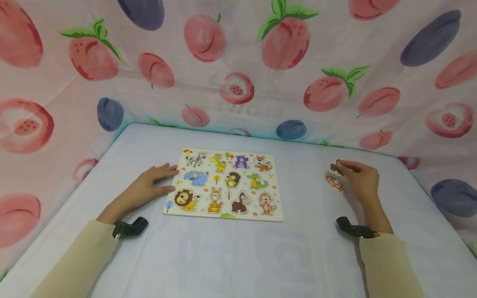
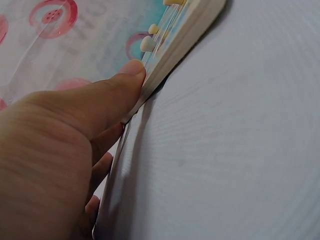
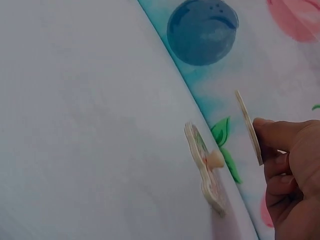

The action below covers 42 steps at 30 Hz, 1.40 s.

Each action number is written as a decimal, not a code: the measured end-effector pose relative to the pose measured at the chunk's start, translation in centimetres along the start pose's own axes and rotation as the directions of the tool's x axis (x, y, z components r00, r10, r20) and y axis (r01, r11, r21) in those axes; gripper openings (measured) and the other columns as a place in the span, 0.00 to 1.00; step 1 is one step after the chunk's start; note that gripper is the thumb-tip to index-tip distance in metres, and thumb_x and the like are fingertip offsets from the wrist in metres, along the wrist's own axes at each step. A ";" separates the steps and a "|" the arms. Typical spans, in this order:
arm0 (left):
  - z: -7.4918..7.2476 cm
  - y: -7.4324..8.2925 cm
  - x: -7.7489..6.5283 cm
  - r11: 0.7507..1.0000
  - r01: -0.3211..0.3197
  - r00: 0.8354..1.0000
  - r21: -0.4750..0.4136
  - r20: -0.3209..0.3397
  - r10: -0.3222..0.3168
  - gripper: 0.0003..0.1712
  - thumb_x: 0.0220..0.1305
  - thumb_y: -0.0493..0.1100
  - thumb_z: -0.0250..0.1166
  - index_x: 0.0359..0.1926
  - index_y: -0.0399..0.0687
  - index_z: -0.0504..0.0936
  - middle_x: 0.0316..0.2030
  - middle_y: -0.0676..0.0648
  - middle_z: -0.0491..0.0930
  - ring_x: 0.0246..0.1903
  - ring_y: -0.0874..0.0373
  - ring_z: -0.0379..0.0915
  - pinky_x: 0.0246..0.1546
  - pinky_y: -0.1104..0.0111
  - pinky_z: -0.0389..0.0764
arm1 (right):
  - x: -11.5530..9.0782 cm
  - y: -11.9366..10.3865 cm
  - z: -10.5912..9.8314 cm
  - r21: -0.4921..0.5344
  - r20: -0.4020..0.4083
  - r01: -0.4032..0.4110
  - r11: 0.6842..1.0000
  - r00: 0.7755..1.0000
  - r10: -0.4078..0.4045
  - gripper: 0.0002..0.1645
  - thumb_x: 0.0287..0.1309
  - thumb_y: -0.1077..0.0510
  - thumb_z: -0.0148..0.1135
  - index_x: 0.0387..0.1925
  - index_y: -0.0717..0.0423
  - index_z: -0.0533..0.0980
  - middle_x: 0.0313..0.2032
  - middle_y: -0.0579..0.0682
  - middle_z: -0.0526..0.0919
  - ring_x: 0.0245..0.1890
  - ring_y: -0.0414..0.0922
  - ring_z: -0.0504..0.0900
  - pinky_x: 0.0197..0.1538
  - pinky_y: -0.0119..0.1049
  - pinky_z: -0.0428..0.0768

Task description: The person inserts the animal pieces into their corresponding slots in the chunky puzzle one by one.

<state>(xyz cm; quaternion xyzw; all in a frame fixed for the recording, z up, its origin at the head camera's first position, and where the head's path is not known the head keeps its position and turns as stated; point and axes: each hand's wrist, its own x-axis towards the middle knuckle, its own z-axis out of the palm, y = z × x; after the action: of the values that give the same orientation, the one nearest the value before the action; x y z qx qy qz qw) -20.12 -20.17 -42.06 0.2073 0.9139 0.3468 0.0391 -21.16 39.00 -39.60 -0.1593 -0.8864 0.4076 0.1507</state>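
Observation:
A flat animal puzzle board [image 1: 220, 216] lies on the table, with rows of cartoon animals, several with small knobs. Along its left edge rests my left hand [image 1: 146, 186], fingers extended; the left wrist view shows the thumb [image 2: 112, 95] against the board's side. My right hand [image 1: 359, 180] pinches a brown animal puzzle piece [image 1: 334, 167] off to the board's right; edge-on in the right wrist view, that piece [image 3: 248, 127] is above the table. Just below it in the head view, a monkey puzzle piece [image 1: 335, 184] lies on the table, its pale knob [image 3: 215, 159] sticking up.
A white cloth [image 1: 231, 256] covers the table. Behind it and at both sides hangs a fruit-patterned curtain [image 1: 238, 49]. Each wrist wears a black camera mount, one on the left [image 1: 130, 227] and one on the right [image 1: 354, 228].

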 end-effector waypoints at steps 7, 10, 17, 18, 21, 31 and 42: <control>0.0 -0.1 0.0 1.000 0.000 1.000 -0.003 0.003 0.000 0.36 0.61 0.55 0.65 0.66 0.43 0.70 0.69 0.45 0.61 0.71 0.45 0.43 0.70 0.48 0.38 | -0.5 -1.3 0.4 -0.008 0.023 0.045 0.999 0.999 -0.044 0.29 0.57 0.39 0.64 0.51 0.55 0.81 0.44 0.47 0.85 0.42 0.34 0.75 0.38 0.24 0.72; 0.0 -0.2 0.0 1.000 -0.002 1.000 -0.006 0.002 0.002 0.36 0.61 0.55 0.65 0.66 0.43 0.70 0.69 0.45 0.61 0.71 0.45 0.43 0.70 0.48 0.38 | -0.7 -1.9 0.6 -0.008 0.041 0.074 0.997 0.996 -0.074 0.29 0.57 0.39 0.64 0.51 0.54 0.82 0.45 0.50 0.85 0.42 0.36 0.76 0.39 0.26 0.72; 0.1 -0.3 0.1 1.000 -0.003 1.000 -0.015 0.001 0.003 0.35 0.61 0.53 0.66 0.66 0.43 0.70 0.69 0.45 0.61 0.71 0.45 0.44 0.70 0.48 0.38 | -1.2 -3.2 1.3 0.021 0.042 0.144 0.989 0.989 -0.144 0.27 0.54 0.37 0.66 0.47 0.51 0.84 0.40 0.48 0.86 0.39 0.39 0.78 0.33 0.32 0.75; 0.1 -0.3 0.1 1.000 -0.006 1.000 -0.013 0.001 0.006 0.35 0.61 0.53 0.66 0.66 0.43 0.70 0.69 0.45 0.61 0.71 0.45 0.44 0.70 0.48 0.38 | -1.3 -3.4 1.4 0.026 0.043 0.158 0.987 0.986 -0.159 0.27 0.54 0.38 0.66 0.47 0.51 0.84 0.40 0.49 0.86 0.40 0.39 0.79 0.34 0.32 0.75; 0.1 -0.4 0.1 1.000 -0.016 1.000 -0.006 -0.003 0.016 0.35 0.61 0.53 0.66 0.65 0.42 0.70 0.69 0.45 0.61 0.71 0.45 0.44 0.70 0.48 0.38 | -1.6 -4.1 1.7 0.028 0.050 0.171 0.985 0.984 -0.172 0.26 0.55 0.39 0.66 0.47 0.52 0.84 0.39 0.49 0.87 0.41 0.40 0.80 0.38 0.29 0.74; 0.1 -0.5 0.1 1.000 -0.013 1.000 -0.011 -0.003 0.013 0.35 0.62 0.54 0.65 0.66 0.44 0.70 0.70 0.45 0.60 0.71 0.46 0.43 0.70 0.49 0.38 | -2.9 -6.7 1.9 0.072 0.128 0.200 0.977 0.970 -0.208 0.25 0.57 0.41 0.64 0.48 0.53 0.83 0.40 0.48 0.87 0.41 0.35 0.80 0.33 0.26 0.75; 0.1 -0.3 0.0 1.000 0.017 1.000 -0.023 0.001 -0.017 0.35 0.62 0.54 0.65 0.67 0.45 0.69 0.70 0.45 0.58 0.72 0.44 0.41 0.70 0.46 0.37 | -3.6 -7.9 3.0 0.102 0.157 0.213 0.972 0.961 -0.227 0.23 0.57 0.42 0.65 0.48 0.51 0.83 0.38 0.48 0.87 0.38 0.37 0.82 0.36 0.24 0.77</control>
<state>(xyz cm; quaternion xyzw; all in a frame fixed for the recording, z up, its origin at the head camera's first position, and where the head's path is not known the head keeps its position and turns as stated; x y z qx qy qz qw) -20.23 -20.27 -42.36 0.1992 0.9115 0.3570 0.0449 -20.34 30.61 -35.87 -0.0182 -0.8902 0.4373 0.1266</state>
